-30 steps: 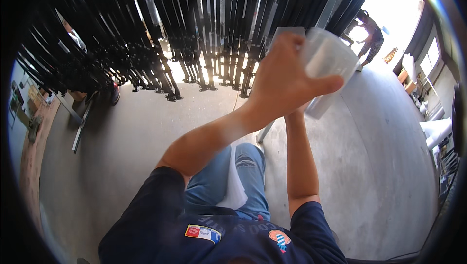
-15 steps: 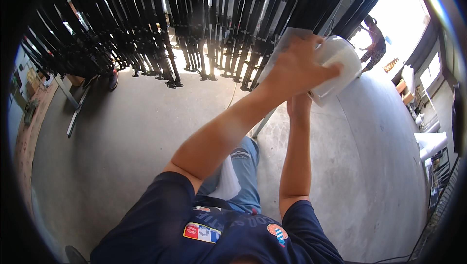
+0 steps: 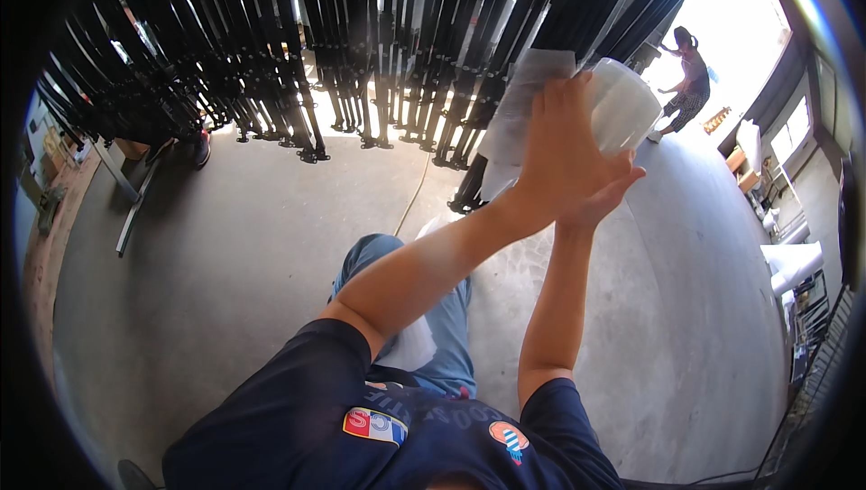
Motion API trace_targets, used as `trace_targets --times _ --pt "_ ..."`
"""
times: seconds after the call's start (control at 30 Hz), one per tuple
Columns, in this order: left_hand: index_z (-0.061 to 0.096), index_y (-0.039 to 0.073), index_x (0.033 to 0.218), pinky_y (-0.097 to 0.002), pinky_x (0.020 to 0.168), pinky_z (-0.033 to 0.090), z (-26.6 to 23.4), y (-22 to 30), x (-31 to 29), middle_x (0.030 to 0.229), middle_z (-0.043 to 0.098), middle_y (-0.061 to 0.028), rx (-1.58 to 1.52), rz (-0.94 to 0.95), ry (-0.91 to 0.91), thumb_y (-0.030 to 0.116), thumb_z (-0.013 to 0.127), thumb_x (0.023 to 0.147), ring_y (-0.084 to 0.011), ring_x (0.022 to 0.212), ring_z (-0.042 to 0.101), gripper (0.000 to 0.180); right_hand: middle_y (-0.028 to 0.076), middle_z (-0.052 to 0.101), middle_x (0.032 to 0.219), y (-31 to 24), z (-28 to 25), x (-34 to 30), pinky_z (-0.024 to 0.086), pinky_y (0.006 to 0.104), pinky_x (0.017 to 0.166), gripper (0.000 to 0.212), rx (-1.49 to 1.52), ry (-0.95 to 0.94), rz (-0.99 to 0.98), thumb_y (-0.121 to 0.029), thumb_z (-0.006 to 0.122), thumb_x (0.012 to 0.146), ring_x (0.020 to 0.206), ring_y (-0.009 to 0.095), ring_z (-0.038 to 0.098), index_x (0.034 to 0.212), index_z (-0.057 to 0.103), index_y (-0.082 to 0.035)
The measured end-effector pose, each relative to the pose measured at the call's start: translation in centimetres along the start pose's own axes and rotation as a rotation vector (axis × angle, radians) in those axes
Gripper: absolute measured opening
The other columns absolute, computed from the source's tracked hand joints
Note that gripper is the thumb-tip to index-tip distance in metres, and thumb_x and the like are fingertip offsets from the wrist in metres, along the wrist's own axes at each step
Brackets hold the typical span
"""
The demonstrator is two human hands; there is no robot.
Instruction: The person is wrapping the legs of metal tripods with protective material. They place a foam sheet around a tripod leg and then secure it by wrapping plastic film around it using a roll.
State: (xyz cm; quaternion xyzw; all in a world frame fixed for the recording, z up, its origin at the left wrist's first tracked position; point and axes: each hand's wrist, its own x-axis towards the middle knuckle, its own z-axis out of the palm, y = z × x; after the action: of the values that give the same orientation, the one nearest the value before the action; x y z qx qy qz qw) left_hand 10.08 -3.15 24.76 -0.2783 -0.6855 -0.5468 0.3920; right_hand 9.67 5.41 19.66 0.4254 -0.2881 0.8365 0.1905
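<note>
From where I stand, I see the person hold a roll of whitish, see-through film [image 3: 629, 104] up in the air, near the lower right end of a row of black metal bars [image 3: 433, 12]. No tabletop carries it; the gray floor [image 3: 253, 219] lies well below, and only the hands seem to support the weight.

The left hand [image 3: 566, 152] is on top, its back toward us, with the fingers and thumb closed on the near left side of the roll. The right hand [image 3: 598, 204] is lower and partly behind the left one; its fingers point to the right, but I cannot tell whether it grips something or only supports from below. Just beside the left hand, a loose film sheet [image 3: 521, 111] covers part of the bars (whether it joins the roll, the left hand hides from me).

To handle this well, in my opinion, the left hand should hold the roll firmly but without crushing it, and the right hand should take a share of the weight before any finger opens. The film should be flat and with even tension; the flanged ends of the bars could catch it, so a little clearance there would be wise.
</note>
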Motion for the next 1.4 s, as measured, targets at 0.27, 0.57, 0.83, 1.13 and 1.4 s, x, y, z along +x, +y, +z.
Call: trace_targets --times 0.27,0.57,0.83,1.13,1.4 --pt "0.045 0.0 0.114 -0.0303 0.073 0.044 -2.7 -6.5 0.5 0.095 0.053 -0.0134 -0.045 0.215 0.085 0.015 0.066 0.069 -0.021 0.085 0.053 0.052 0.013 0.038 0.126 0.9 -1.8 0.5 0.039 0.0496 0.09 0.066 0.025 0.243 0.238 -0.056 0.042 0.079 0.117 0.035 0.037 0.129 0.031 -0.015" --pt "0.058 -0.003 0.094 -0.0283 0.069 0.048 -6.1 -9.0 2.7 0.084 0.062 -0.0097 -0.639 -0.407 -0.334 0.02 0.072 0.066 -0.0164 0.074 0.06 0.039 0.014 0.041 0.123 1.4 -0.5 1.5 0.043 0.0519 0.083 0.068 -0.043 0.277 0.253 -0.057 0.045 0.075 0.112 0.031 0.043 0.128 0.032 -0.015" --pt "0.059 -0.003 0.093 -0.0264 0.062 0.049 -6.6 -9.0 2.6 0.08 0.062 -0.0096 -0.656 -0.45 -0.271 0.02 0.074 0.065 -0.0149 0.067 0.06 0.039 0.011 0.051 0.111 -0.9 0.1 3.4 0.043 0.0403 0.084 0.053 -0.462 0.38 0.373 -0.037 0.045 0.085 0.101 0.024 0.052 0.121 0.038 0.001" --pt "0.06 -0.002 0.093 -0.0263 0.062 0.049 -8.0 -8.5 2.8 0.078 0.063 -0.0089 -0.659 -0.481 -0.267 0.019 0.074 0.064 -0.0145 0.067 0.06 0.038 0.016 0.053 0.102 -1.7 4.0 6.9 0.047 0.032 0.075 0.072 -1.178 0.189 0.604 -0.037 0.071 0.067 0.095 0.023 0.054 0.117 0.039 0.004" --pt "0.062 -0.003 0.089 -0.0245 0.06 0.047 -8.9 -8.4 2.9 0.075 0.063 -0.0081 -0.782 -0.458 -0.278 0.018 0.074 0.065 -0.0119 0.064 0.059 0.034 0.015 0.053 0.101 -0.4 3.9 8.1 0.041 0.0314 0.083 0.065 -1.319 0.261 0.193 -0.026 0.073 0.063 0.094 0.02 0.053 0.113 0.043 0.004"
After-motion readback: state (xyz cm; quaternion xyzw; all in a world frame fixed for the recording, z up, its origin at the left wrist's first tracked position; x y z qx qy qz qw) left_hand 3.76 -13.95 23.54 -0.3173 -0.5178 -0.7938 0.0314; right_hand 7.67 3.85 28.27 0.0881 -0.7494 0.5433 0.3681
